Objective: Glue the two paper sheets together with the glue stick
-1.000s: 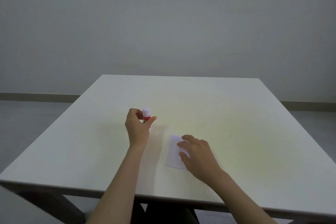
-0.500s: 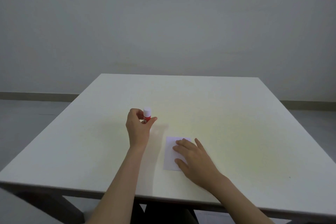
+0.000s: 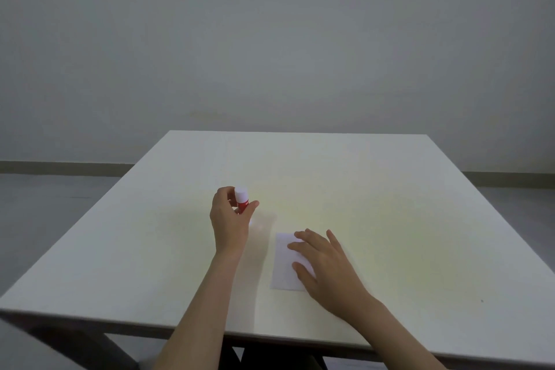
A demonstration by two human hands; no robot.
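My left hand (image 3: 229, 219) grips the upright glue stick (image 3: 241, 200); my right hand (image 3: 326, 266) lies flat, fingers spread, on paper (image 3: 283, 264) atop the pale tabletop (image 3: 390, 189), grey wall (image 3: 270, 39) behind.

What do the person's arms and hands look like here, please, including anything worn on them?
Both forearms are bare as far as the frame shows, with no sleeves in sight. The left hand and the right hand wear no gloves, and no rings, watch or bracelets are visible. Fingernails look short and unpainted.

Right hand (image 3: 326, 269) slid slightly nearer on small white paper rectangle (image 3: 285, 261). Its fingers now spread flatter. More paper shows.
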